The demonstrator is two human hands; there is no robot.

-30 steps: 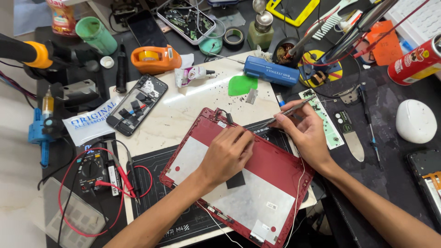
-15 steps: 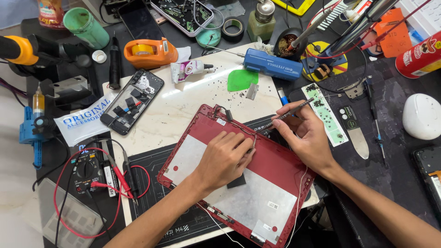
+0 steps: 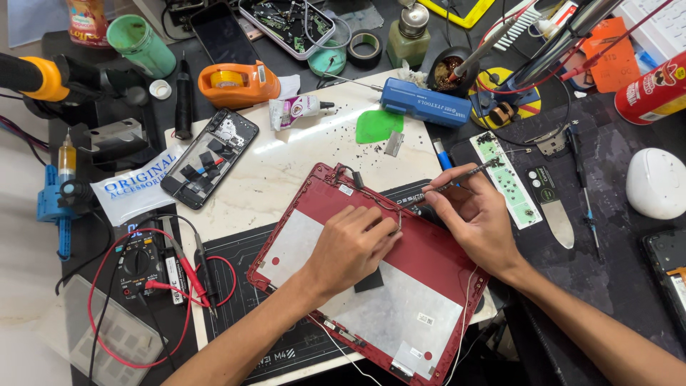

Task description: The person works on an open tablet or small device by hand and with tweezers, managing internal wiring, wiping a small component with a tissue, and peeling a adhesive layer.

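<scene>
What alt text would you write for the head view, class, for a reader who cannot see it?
Two hands work on a red laptop lid on a cluttered bench: the left hand presses on it, the right hand holds a thin tool. An opened phone lies nearby.

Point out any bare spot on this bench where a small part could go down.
Barest: the white slab between the opened phone, glue tube and red laptop lid. A smaller dark patch lies between the metal spatula and white mouse. The back edge, around the orange tape dispenser and blue tool, is crowded.
</scene>
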